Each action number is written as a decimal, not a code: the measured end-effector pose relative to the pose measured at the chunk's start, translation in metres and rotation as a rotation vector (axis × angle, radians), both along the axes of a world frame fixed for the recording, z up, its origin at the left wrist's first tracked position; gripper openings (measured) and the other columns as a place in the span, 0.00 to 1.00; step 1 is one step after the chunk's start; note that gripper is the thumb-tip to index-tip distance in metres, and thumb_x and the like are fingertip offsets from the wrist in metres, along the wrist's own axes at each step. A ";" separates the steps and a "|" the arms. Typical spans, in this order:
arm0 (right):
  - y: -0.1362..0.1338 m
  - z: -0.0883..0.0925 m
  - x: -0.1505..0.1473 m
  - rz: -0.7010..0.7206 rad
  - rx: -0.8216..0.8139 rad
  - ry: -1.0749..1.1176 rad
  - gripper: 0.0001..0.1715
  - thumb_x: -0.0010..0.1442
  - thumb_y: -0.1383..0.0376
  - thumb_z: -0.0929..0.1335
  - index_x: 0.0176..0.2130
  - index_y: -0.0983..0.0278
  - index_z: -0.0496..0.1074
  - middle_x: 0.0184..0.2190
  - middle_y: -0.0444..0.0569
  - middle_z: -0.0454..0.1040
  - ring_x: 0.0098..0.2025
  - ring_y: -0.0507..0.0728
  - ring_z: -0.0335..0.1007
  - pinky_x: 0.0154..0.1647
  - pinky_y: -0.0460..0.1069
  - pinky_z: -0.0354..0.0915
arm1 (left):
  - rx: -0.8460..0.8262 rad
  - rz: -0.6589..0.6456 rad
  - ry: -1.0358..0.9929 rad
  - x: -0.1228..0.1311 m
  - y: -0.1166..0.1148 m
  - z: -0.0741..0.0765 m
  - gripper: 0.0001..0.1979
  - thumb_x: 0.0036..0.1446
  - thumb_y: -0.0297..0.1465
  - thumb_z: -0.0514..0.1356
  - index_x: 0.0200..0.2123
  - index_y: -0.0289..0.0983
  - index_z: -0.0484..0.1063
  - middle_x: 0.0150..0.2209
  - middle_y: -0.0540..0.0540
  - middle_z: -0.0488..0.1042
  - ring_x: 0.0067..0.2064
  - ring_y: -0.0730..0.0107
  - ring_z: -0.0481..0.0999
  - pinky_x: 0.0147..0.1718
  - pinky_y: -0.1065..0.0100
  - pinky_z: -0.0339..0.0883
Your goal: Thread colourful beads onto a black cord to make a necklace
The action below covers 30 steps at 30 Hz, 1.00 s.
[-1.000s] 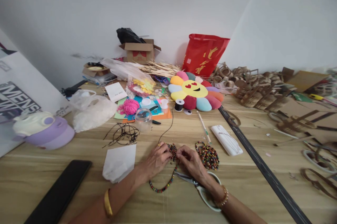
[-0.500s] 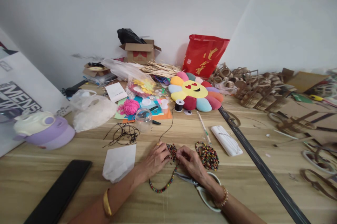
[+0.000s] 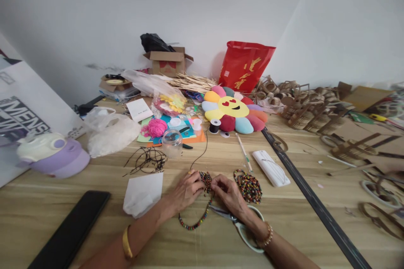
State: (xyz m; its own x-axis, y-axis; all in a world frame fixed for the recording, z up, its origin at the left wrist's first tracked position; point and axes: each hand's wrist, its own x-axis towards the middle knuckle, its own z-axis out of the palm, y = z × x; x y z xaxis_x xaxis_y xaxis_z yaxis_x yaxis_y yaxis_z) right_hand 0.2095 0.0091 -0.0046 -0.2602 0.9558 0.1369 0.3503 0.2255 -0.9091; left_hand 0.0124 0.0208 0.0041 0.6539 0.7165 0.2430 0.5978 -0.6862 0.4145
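Multicoloured small beads (image 3: 205, 179) lie in a patch between my two hands. My left hand (image 3: 188, 190) rests at its left side, fingers bent together and touching the beads; what lies under the fingertips is hidden. My right hand (image 3: 229, 193) is closed in a pinch on the upper end of a beaded string (image 3: 195, 225), which curves down across the table. Beneath my right wrist are scissors (image 3: 244, 235) with pale handles, their blades apart. A thin black cord (image 3: 203, 154) runs up from near my left hand towards a spool of black thread (image 3: 215, 126).
Right of my hand lies a heap of strung beads (image 3: 249, 187), with a white power bank (image 3: 271, 169) beyond. To the left are a white paper sheet (image 3: 143, 191), black cord pieces (image 3: 147, 160) and a black phone (image 3: 71, 229). A clear jar (image 3: 172, 145) and flower cushion (image 3: 233, 109) stand further back.
Both hands stay nearly in place, with only slight finger movement over the beads. The view has shifted a little.
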 end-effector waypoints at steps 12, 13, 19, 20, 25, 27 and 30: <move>-0.001 0.003 -0.002 -0.010 -0.065 0.024 0.14 0.58 0.56 0.66 0.30 0.65 0.69 0.21 0.43 0.67 0.22 0.50 0.60 0.22 0.44 0.57 | 0.021 -0.020 -0.027 -0.001 0.002 -0.008 0.09 0.63 0.28 0.53 0.35 0.38 0.74 0.36 0.46 0.68 0.43 0.66 0.66 0.45 0.64 0.63; -0.001 0.004 -0.002 -0.008 -0.078 0.034 0.14 0.57 0.56 0.66 0.30 0.65 0.69 0.21 0.43 0.67 0.22 0.50 0.60 0.22 0.44 0.57 | 0.019 -0.016 -0.027 -0.001 0.002 -0.007 0.09 0.63 0.28 0.53 0.35 0.38 0.74 0.37 0.46 0.68 0.43 0.66 0.66 0.44 0.64 0.63; -0.001 0.003 -0.002 0.004 -0.095 0.063 0.13 0.57 0.57 0.66 0.33 0.65 0.70 0.23 0.44 0.69 0.23 0.50 0.62 0.23 0.44 0.59 | 0.013 -0.003 -0.008 -0.001 0.001 -0.005 0.09 0.63 0.27 0.54 0.34 0.37 0.73 0.37 0.47 0.69 0.44 0.65 0.67 0.45 0.64 0.63; -0.001 0.003 -0.002 0.002 -0.085 0.059 0.12 0.57 0.58 0.66 0.32 0.65 0.70 0.23 0.44 0.69 0.24 0.50 0.62 0.23 0.44 0.59 | 0.014 -0.006 -0.008 -0.001 0.002 -0.005 0.09 0.63 0.27 0.54 0.35 0.37 0.73 0.37 0.47 0.69 0.44 0.65 0.67 0.45 0.64 0.63; -0.001 0.004 -0.002 -0.002 -0.081 0.057 0.13 0.57 0.57 0.66 0.32 0.66 0.70 0.22 0.43 0.68 0.23 0.50 0.61 0.23 0.44 0.58 | 0.010 0.002 -0.013 -0.003 0.004 -0.005 0.07 0.61 0.26 0.55 0.35 0.37 0.73 0.37 0.47 0.70 0.43 0.65 0.68 0.47 0.63 0.62; -0.001 0.004 -0.002 0.005 -0.076 0.055 0.13 0.57 0.57 0.66 0.32 0.65 0.70 0.23 0.44 0.68 0.24 0.51 0.62 0.23 0.44 0.59 | 0.008 0.010 -0.014 -0.004 0.005 -0.004 0.07 0.61 0.25 0.55 0.35 0.37 0.73 0.37 0.47 0.70 0.43 0.66 0.68 0.47 0.63 0.62; -0.001 0.004 -0.002 0.005 -0.063 0.048 0.13 0.57 0.57 0.66 0.32 0.65 0.70 0.23 0.44 0.69 0.24 0.51 0.62 0.24 0.44 0.59 | 0.009 0.013 -0.006 -0.004 0.005 -0.005 0.07 0.60 0.25 0.56 0.34 0.37 0.74 0.36 0.47 0.70 0.42 0.66 0.69 0.47 0.63 0.63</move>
